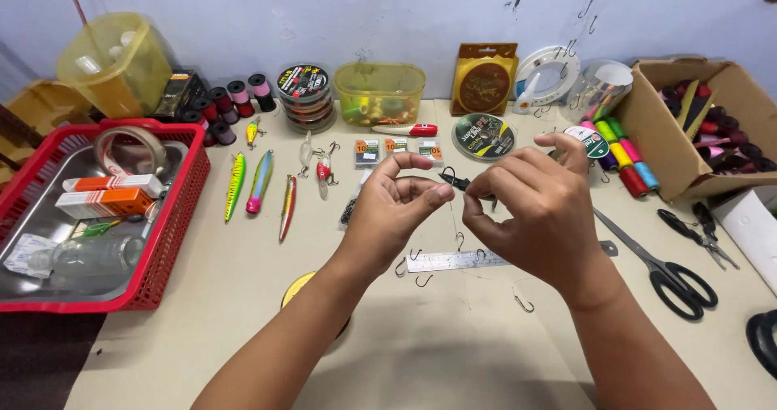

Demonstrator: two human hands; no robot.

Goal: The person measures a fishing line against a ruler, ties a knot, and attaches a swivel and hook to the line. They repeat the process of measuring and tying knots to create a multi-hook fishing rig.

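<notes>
A pale blue painted wall (388, 13), scuffed and marked in spots, rises directly behind the cream-coloured table (453, 353). The tabletop runs flush against the wall's base. Left of the table, a strip of dark floor (36, 361) shows. Soft, even light falls across the tabletop, casting faint shadows.

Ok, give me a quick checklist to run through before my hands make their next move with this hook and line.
1. Left hand pinching something between thumb and forefinger: ok, though the thing itself is too small to tell.
2. Right hand gripping near a small dark hook: ok.
3. Line taut between the hands: cannot tell, too thin to see.
4. Loose hooks on the table under the wrists: not ok, they lie close.
5. Scissors within reach of the right hand: ok.
6. Metal ruler lying flat below the hands: ok.
</notes>
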